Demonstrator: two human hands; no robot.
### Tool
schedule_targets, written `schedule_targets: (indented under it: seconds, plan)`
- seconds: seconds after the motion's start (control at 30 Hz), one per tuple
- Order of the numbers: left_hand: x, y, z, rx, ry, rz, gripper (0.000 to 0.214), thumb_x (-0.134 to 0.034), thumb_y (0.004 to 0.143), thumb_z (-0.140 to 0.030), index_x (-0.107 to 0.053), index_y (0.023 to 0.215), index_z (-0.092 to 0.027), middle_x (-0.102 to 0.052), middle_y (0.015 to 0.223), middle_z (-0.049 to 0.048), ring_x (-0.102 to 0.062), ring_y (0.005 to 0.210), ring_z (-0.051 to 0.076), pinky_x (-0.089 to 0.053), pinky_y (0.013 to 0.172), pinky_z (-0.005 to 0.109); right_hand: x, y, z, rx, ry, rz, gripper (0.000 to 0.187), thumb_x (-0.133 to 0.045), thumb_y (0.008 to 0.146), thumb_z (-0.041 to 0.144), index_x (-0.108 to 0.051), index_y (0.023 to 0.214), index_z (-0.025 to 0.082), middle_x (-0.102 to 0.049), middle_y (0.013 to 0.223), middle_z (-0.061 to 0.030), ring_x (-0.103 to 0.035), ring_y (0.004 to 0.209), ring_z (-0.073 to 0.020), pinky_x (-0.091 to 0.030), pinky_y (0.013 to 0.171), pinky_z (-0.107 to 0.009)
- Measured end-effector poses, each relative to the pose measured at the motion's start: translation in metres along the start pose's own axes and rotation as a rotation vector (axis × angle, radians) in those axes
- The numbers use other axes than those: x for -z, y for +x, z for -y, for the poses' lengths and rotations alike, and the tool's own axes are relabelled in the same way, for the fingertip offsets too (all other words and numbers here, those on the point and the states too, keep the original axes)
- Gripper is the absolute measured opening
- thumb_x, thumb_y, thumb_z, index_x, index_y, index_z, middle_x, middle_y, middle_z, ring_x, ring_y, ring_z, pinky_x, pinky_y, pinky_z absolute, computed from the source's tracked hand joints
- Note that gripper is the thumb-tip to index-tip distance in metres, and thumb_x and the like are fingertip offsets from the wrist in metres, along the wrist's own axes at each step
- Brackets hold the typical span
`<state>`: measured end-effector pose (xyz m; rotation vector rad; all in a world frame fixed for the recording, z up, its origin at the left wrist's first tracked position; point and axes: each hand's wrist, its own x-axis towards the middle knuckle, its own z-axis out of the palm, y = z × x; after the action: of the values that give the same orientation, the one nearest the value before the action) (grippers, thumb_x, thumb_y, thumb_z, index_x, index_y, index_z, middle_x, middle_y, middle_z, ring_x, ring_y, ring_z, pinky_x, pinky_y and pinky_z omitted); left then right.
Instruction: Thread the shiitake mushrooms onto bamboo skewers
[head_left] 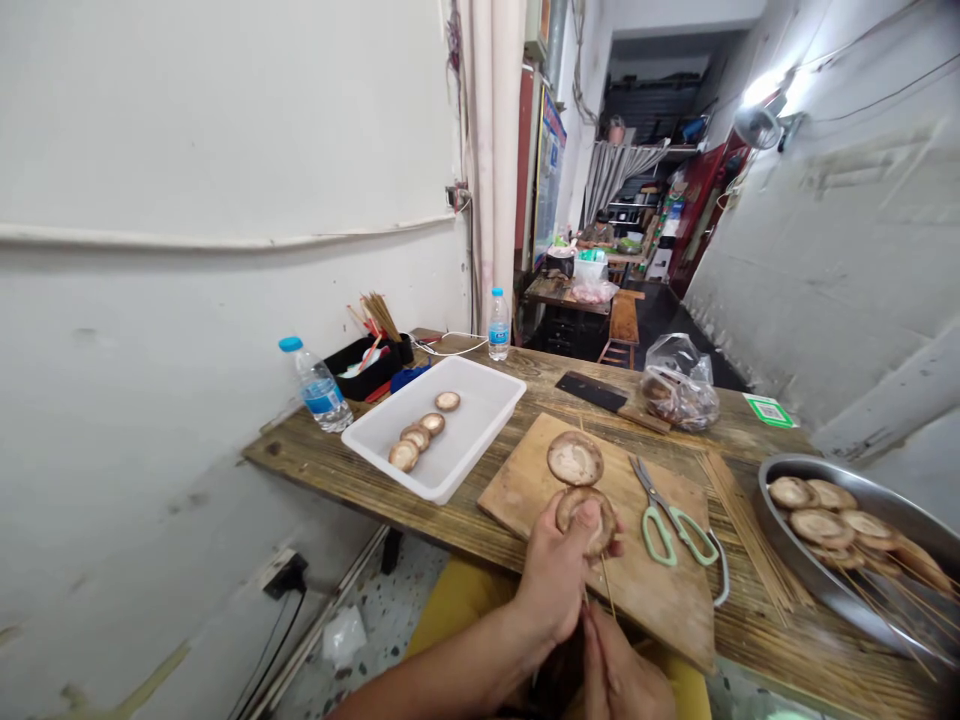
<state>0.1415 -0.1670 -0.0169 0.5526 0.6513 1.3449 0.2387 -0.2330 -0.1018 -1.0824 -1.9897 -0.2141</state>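
My left hand (555, 570) is closed around a shiitake mushroom cap (600, 535), with the thumb across its pale underside. A second mushroom cap (575, 458) touches it from above, over the cutting board (517, 480); a thin tip shows past its upper edge. Below the held cap, two thin bamboo skewers (609, 590) run down toward my right hand (622, 665), whose fingers are pinched around the lower ends. How far the skewers pass inside the caps is hidden. Green-handled scissors (664, 515) lie on the board to the right, blades partly apart.
A white tray (480, 440) at left holds several mushrooms. At right are loose skewers (750, 530) and a steel basin (772, 475) with skewered mushrooms. A cleaver (592, 390), a plastic bag (679, 385) and water bottles (322, 390) stand around. A person (600, 232) sits far back.
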Motion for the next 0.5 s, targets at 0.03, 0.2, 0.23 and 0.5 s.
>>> schedule_targets:
  seconds: [0.03, 0.2, 0.23, 0.5]
  plan:
    - [0.002, 0.003, -0.003, 0.025, -0.034, 0.007, 0.029, -0.061, 0.076, -0.040, -0.056, 0.087, -0.014, -0.063, 0.082, 0.0065, -0.061, 0.076, 0.017, -0.048, 0.064, 0.027, 0.001, 0.001, -0.002, -0.015, 0.003, 0.004, 0.027, -0.038, 0.091, 0.016, -0.063, 0.099, 0.008, -0.074, 0.077, -0.0118, -0.070, 0.057, -0.0169, -0.055, 0.051, -0.018]
    - [0.011, 0.017, -0.016, 0.035, -0.065, -0.044, 0.040, -0.059, 0.076, -0.048, -0.056, 0.099, -0.015, -0.065, 0.085, 0.0074, -0.062, 0.079, 0.018, -0.047, 0.070, 0.029, -0.004, 0.001, -0.005, -0.065, 0.055, 0.060, 0.029, -0.036, 0.094, 0.020, -0.062, 0.098, 0.008, -0.074, 0.078, -0.0099, -0.071, 0.063, -0.0157, -0.056, 0.059, -0.017]
    - [0.011, 0.018, -0.018, 0.008, -0.028, -0.051, 0.039, -0.064, 0.073, -0.044, -0.056, 0.099, -0.015, -0.066, 0.085, 0.0070, -0.062, 0.079, 0.018, -0.047, 0.071, 0.029, -0.005, 0.001, -0.005, -0.046, 0.064, 0.091, 0.029, -0.037, 0.093, 0.021, -0.062, 0.100, 0.008, -0.074, 0.080, -0.0102, -0.071, 0.064, -0.0159, -0.056, 0.060, -0.017]
    - [0.013, 0.014, -0.022, 0.038, -0.013, 0.027, 0.031, -0.070, 0.070, -0.025, -0.056, 0.094, -0.013, -0.065, 0.084, 0.0062, -0.061, 0.078, 0.015, -0.045, 0.071, 0.025, 0.025, 0.018, -0.009, -0.198, 0.073, 0.087, 0.017, -0.048, 0.088, 0.026, -0.062, 0.090, 0.016, -0.071, 0.075, -0.0070, -0.068, 0.062, -0.0156, -0.053, 0.057, -0.019]
